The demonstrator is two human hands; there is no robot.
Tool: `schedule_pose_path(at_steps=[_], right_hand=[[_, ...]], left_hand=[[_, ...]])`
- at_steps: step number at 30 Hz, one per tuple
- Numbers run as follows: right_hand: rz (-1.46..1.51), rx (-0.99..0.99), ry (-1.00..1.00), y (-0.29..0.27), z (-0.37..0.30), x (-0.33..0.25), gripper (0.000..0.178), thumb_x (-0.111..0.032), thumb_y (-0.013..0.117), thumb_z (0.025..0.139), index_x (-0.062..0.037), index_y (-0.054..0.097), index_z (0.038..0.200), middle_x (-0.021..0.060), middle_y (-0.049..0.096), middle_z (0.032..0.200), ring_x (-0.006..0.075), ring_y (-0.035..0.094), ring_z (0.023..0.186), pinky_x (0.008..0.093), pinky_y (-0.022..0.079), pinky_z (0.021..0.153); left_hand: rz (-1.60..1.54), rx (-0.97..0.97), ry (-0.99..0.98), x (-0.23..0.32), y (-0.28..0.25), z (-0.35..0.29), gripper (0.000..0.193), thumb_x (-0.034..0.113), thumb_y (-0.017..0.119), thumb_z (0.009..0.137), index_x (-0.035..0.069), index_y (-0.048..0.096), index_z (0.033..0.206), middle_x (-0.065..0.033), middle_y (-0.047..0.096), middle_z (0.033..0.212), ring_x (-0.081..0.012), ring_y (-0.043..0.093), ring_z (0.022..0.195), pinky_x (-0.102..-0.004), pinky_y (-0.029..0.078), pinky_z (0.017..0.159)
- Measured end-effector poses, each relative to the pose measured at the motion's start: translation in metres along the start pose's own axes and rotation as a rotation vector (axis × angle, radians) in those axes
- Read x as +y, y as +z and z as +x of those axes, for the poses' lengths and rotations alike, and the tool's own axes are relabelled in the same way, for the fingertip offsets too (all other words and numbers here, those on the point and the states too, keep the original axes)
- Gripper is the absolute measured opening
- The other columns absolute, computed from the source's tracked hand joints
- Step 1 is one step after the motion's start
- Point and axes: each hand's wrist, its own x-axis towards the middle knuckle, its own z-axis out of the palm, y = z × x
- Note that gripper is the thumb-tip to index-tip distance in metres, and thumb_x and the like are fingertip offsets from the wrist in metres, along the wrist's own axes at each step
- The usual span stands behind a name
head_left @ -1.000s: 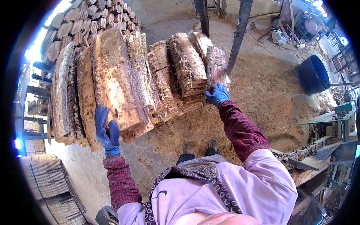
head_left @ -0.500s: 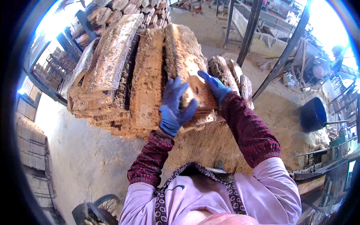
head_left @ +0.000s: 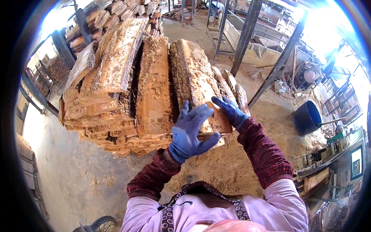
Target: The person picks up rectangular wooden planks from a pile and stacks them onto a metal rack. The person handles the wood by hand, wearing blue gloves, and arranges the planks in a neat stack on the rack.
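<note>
A stack of rough, bark-edged wood slabs [head_left: 154, 89] stands in front of me, long sides pointing away. At its right lies a thick slab [head_left: 191, 73] strewn with sawdust. My left hand [head_left: 189, 133], in a blue glove, is over the near left corner of this slab, fingers spread and thumb stretched out. Whether its fingertips touch the wood I cannot tell. My right hand [head_left: 232, 113], also gloved in blue, rests its outstretched fingers along the slab's near right edge; its thumb is hidden. Neither hand is wrapped round anything.
Farther back is a larger pile of cut wood [head_left: 116, 15]. Dark metal posts [head_left: 247, 36] rise beyond the stack on the right. A dark blue bucket [head_left: 307, 118] with a stick in it sits on the sawdust-covered floor [head_left: 266, 116]. A wheel [head_left: 103, 224] shows at the lower left.
Both hands have come nearer to me along the right slab, toward its near end. The view has shifted, and the bucket appears farther left and closer to the stack.
</note>
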Motion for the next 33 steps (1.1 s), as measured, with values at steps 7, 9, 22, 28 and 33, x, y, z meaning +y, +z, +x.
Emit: schedule_pose_path(at_steps=[7, 9, 22, 28, 33], right_hand=[[0.810, -0.206, -0.010, -0.015, -0.020, 0.002, 0.054, -0.036, 0.059, 0.105, 0.0010, 0.054, 0.144, 0.0171, 0.063, 0.140, 0.0251, 0.063, 0.126, 0.0386, 0.048, 0.112], [0.498, -0.078, -0.163, -0.034, -0.033, 0.017, 0.047, -0.030, 0.056, 0.107, -0.0013, 0.057, 0.143, 0.0146, 0.065, 0.139, 0.0233, 0.063, 0.127, 0.0376, 0.047, 0.114], [0.379, 0.388, 0.021, -0.070, -0.390, -0.030, 0.091, -0.002, 0.076, 0.089, -0.0028, 0.024, 0.164, 0.0068, 0.035, 0.165, 0.0157, 0.037, 0.147, 0.0312, 0.031, 0.120], [0.324, 1.026, -0.073, -0.081, -0.554, 0.058, 0.080, -0.015, 0.072, 0.099, -0.0020, 0.026, 0.163, 0.0101, 0.051, 0.152, 0.0181, 0.050, 0.134, 0.0336, 0.041, 0.113], [-0.222, 1.447, -0.133, -0.117, -0.680, 0.106, 0.059, -0.020, 0.058, 0.107, 0.0020, 0.036, 0.157, 0.0113, 0.057, 0.145, 0.0195, 0.057, 0.127, 0.0360, 0.045, 0.110]], left_hand=[[0.014, -0.015, 0.039, 0.049, -0.029, 0.033, 0.050, 0.028, 0.078, 0.085, 0.001, 0.069, 0.126, -0.0220, 0.069, 0.129, -0.0376, 0.064, 0.126, -0.0527, 0.035, 0.119], [-0.067, -0.003, 0.040, 0.068, -0.025, 0.023, 0.053, 0.027, 0.079, 0.084, 0.001, 0.067, 0.130, -0.0215, 0.068, 0.131, -0.0378, 0.062, 0.128, -0.0526, 0.036, 0.119], [-1.392, -0.198, -0.956, 0.167, 0.155, -0.067, 0.047, 0.031, 0.057, 0.107, 0.001, 0.056, 0.143, -0.0098, 0.069, 0.125, -0.0184, 0.068, 0.110, -0.0343, 0.055, 0.099], [-1.551, -0.889, -0.747, 0.288, 0.285, -0.089, 0.029, 0.018, 0.072, 0.097, 0.000, 0.070, 0.119, -0.0067, 0.073, 0.114, -0.0169, 0.071, 0.100, -0.0320, 0.059, 0.089], [-1.550, -1.303, -0.434, 0.434, 0.328, -0.049, 0.065, 0.016, 0.081, 0.091, 0.000, 0.049, 0.145, -0.0095, 0.064, 0.133, -0.0173, 0.061, 0.117, -0.0333, 0.053, 0.102]])
